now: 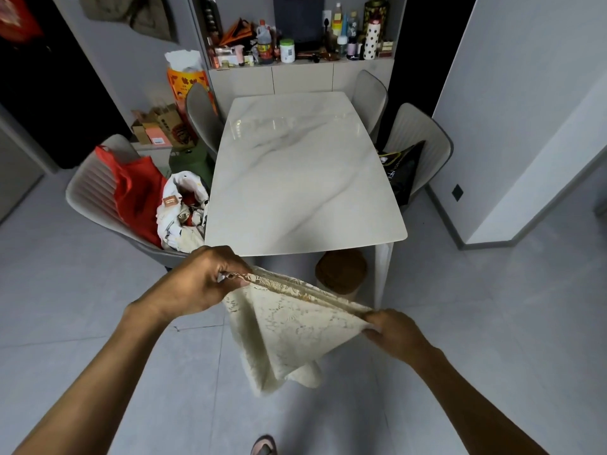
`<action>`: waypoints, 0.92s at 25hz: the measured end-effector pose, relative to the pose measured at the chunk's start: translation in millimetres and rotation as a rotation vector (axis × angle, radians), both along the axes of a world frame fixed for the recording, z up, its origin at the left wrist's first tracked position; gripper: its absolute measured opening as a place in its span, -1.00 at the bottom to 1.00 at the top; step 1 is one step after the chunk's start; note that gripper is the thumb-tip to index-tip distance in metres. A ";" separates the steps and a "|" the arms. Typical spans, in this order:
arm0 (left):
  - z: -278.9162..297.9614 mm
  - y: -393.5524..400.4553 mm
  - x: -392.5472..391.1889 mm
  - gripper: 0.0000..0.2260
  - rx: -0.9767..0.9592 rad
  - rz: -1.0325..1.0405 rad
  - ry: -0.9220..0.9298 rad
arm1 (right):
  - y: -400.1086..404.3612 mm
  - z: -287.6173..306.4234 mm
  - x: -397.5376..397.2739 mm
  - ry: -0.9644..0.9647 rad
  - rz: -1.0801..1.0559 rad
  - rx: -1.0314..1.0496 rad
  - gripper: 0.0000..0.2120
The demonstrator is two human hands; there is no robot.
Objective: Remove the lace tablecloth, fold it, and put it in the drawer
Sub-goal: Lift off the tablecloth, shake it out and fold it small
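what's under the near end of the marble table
A round brown stool-like object sits under the table, beside a white leg. The lace tablecloth, held between the left hand and right hand, hides the floor behind it.

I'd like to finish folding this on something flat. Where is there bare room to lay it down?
The whole marble table top is bare, bordered by the grey chairs and the cabinet at its far end. The chair seats are crowded: a red bag on the near left one, a black bag on the right. The left hand and right hand hold the lace tablecloth over open floor.
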State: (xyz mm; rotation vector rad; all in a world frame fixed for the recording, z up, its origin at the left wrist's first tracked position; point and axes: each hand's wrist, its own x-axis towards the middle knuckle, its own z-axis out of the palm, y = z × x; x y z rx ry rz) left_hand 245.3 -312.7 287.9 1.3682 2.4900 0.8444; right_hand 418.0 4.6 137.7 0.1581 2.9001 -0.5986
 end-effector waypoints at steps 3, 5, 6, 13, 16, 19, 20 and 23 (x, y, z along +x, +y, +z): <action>-6.4 -8.5 -14.9 -0.87 -0.036 0.024 -0.013 | 21.2 14.7 -2.0 0.105 -0.015 -0.024 -0.74; -10.8 -15.6 -31.7 -0.89 -0.082 0.084 -0.067 | 34.1 34.9 -7.6 0.142 0.027 -0.037 -0.80; -12.5 -18.7 -40.5 -0.89 -0.120 0.116 -0.085 | 39.4 45.2 -10.9 0.176 0.039 -0.028 -0.81; -19.0 -17.7 -49.5 -0.72 -0.048 0.191 -0.147 | 53.5 111.8 -30.6 0.417 0.177 0.191 -0.81; -17.7 -10.3 -48.0 -0.65 0.012 0.175 -0.192 | 66.3 119.6 -32.0 0.346 0.114 0.195 -0.80; -15.6 -4.1 -49.7 -0.73 0.055 0.184 -0.178 | 73.1 124.8 -34.1 0.394 -0.099 0.058 -0.85; -17.0 -4.3 -49.6 -0.81 0.079 0.188 -0.183 | 73.4 127.4 -34.0 0.416 -0.136 0.031 -0.85; -24.0 -6.8 -45.8 -0.83 0.223 0.236 -0.310 | 73.2 133.1 -31.1 0.438 -0.169 -0.072 -0.72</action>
